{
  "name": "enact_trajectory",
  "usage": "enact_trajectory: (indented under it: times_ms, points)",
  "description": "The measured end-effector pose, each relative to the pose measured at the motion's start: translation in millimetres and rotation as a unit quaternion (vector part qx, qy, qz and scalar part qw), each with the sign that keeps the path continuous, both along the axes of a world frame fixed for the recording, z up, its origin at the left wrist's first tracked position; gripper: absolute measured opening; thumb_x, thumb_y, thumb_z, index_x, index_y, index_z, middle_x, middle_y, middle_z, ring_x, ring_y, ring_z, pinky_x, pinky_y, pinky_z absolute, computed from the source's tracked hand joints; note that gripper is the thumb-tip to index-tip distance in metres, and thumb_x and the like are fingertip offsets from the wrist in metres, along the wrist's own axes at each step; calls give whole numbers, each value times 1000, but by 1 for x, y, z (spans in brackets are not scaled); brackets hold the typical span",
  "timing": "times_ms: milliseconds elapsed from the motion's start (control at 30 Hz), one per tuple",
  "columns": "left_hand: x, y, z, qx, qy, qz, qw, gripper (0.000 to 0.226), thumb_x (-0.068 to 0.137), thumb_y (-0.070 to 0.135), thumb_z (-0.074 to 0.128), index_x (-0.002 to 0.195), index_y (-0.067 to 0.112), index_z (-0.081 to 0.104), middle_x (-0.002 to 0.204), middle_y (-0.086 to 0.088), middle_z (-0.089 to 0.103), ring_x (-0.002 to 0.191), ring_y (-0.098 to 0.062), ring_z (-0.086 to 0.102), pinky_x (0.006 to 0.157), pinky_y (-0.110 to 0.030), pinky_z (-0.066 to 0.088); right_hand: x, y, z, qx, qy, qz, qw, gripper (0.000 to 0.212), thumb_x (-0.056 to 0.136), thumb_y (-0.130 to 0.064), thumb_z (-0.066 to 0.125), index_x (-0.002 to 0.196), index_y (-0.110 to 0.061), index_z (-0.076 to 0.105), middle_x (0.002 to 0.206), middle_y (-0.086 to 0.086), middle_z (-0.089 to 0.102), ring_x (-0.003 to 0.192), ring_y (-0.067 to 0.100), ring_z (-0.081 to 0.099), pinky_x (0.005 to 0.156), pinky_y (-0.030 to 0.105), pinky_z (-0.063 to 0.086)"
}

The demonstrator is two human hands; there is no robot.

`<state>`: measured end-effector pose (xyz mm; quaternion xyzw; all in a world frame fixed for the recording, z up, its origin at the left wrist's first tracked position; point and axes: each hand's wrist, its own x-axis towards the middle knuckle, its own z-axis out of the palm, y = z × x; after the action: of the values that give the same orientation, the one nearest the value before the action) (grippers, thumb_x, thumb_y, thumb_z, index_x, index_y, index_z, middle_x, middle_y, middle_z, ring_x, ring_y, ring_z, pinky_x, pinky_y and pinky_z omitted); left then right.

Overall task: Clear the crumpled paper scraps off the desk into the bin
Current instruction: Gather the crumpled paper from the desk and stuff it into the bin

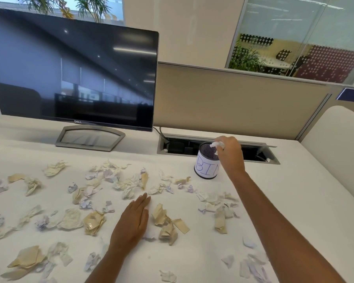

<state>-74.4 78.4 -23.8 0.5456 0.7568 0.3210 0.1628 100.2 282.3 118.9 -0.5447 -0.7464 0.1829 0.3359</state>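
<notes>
Right hand (230,154) pinches white paper wad (217,144) over bin (206,168) mouth. Left hand (133,219) flat on desk (284,190), fingers straight. Scraps (94,222) likely light, soft, crushable; pinch anywhere.

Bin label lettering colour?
Blue, on the white paper label of the black mesh bin; head view.

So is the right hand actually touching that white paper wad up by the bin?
Touching. The head view shows the right hand pinching the white crumpled scrap, which sticks out from its grip at the mesh bin's rim.
</notes>
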Motion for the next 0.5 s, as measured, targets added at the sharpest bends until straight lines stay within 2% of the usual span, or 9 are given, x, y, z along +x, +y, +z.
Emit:
enact_trajectory:
  times_ms: [100,167,267,333,400,500]
  points:
    - [0,0,-4,-2,39,-11,999,43,100,21,32,143,19,34,155,7,23,144,-5,17,115,-18,4,-3,9,-6,-24,-47,23,998,35,92,-7,48,127,-7,52,127,18,50,117,32,48,97,33,36]
    - [-1,1,-5,-6,62,-20,998,45,100,24,33,144,20,32,157,6,19,145,-6,15,115,-18,3,0,0,-15,4,-37,20,999,37,92,-6,49,128,-6,52,130,17,51,122,31,45,101,33,34]
    - [-1,2,-7,-13,90,-30,995,48,99,32,33,145,22,29,158,6,14,146,-7,12,116,-19,1,9,-29,-41,26,-23,10,999,34,92,-8,50,125,-9,54,131,13,51,123,29,43,98,34,37]
    - [-1,3,-8,-16,101,-33,994,49,99,36,32,146,23,27,158,6,12,146,-7,10,116,-19,-1,15,-46,-61,-29,-103,6,994,38,93,-21,51,130,-13,49,141,10,41,130,28,36,101,40,37]
    - [-2,4,-8,-24,114,-35,993,51,98,42,28,147,25,24,159,6,9,146,-6,8,115,-19,-3,20,-58,-75,-135,-199,7,971,51,92,-38,51,138,-21,39,149,11,27,139,30,22,107,47,33]
    - [-2,5,-6,-36,127,-38,990,74,84,59,3,147,25,23,159,5,8,146,-8,9,115,-19,-3,21,-66,-84,-235,-226,31,945,60,88,-42,56,141,-30,31,152,12,18,142,34,12,111,51,28]
